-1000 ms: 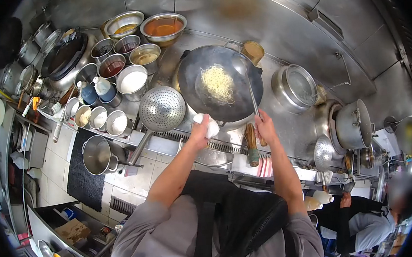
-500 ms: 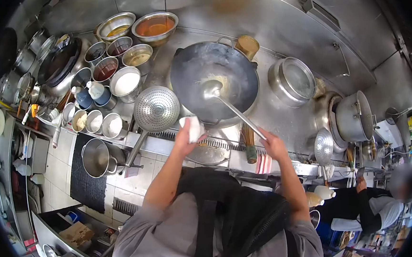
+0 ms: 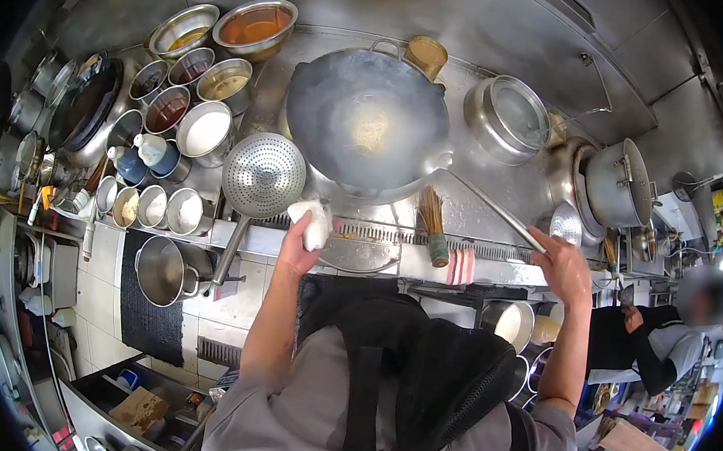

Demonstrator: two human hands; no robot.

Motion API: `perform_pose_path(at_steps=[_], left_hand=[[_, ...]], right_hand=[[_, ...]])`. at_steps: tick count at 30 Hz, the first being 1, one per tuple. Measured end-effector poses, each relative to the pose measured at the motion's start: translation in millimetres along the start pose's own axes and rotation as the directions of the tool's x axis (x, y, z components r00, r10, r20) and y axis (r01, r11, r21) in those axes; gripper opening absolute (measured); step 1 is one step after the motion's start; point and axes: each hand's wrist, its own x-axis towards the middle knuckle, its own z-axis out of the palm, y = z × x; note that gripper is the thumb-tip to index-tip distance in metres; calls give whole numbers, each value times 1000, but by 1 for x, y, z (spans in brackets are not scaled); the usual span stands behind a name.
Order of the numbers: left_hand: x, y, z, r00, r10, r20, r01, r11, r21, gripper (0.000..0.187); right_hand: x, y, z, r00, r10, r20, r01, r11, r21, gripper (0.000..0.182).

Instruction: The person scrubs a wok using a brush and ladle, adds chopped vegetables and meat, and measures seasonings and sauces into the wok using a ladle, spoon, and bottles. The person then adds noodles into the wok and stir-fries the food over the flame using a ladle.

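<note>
My right hand grips the far end of a long-handled metal ladle. The ladle's head is at the near right rim of a large dark wok, partly blurred. Pale food or liquid lies in the wok's bottom under a haze of steam. In my left hand is a folded white cloth, just below the wok's near left side. A perforated strainer rests to the left of the wok, its handle pointing toward me.
Metal pots of sauces and powders crowd the left counter. A bamboo brush lies at the front edge. Stacked metal basins stand right of the wok, with a large pot beyond. Another person works at far right.
My right hand has moved right and toward me, drawing the ladle from the wok's middle to its near right rim. The left hand still holds the cloth.
</note>
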Motion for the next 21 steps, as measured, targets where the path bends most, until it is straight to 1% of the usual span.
perform_pose_path(at_steps=[1,4,6,8,10,11,12,14,15,16,18,21], left_hand=[[-4,0,4,1000,-13,10,13,1000,-3,53],[-8,-8,0,998,-53,18,54,998,-25,55],[-11,-12,-2,993,-113,41,115,992,-53,53],[-23,-15,10,988,-147,44,150,986,-76,52],[-32,-15,17,989,-140,35,142,987,-68,46],[-36,-14,21,989,-142,29,143,987,-72,45],[-40,-11,22,989,-143,22,145,987,-76,44],[-44,-8,17,996,-86,-18,86,996,18,42],[-46,-7,15,998,-49,-38,51,997,55,40],[-48,-8,11,998,-14,-55,19,995,93,39],[-50,-8,3,997,16,-75,-8,994,108,39],[-52,-9,0,992,43,-117,-29,993,118,38]], right_hand=[[4,7,13,1000,-17,22,14,992,127,48],[22,1,64,995,-83,-47,89,984,152,52],[45,-1,118,997,-73,-28,77,978,193,52],[74,0,183,981,-110,-163,168,896,411,51],[102,-13,225,997,-14,-80,61,789,612,48],[113,-22,233,999,26,-27,0,716,698,47],[121,-32,230,1000,31,-2,-19,664,747,48],[137,-52,216,998,38,54,-66,551,832,49],[149,-53,218,998,24,59,-63,513,856,53],[157,-59,212,998,31,58,-66,517,854,53],[171,-70,201,997,49,55,-73,523,849,54],[190,-79,206,989,-15,149,-133,368,920,55]])
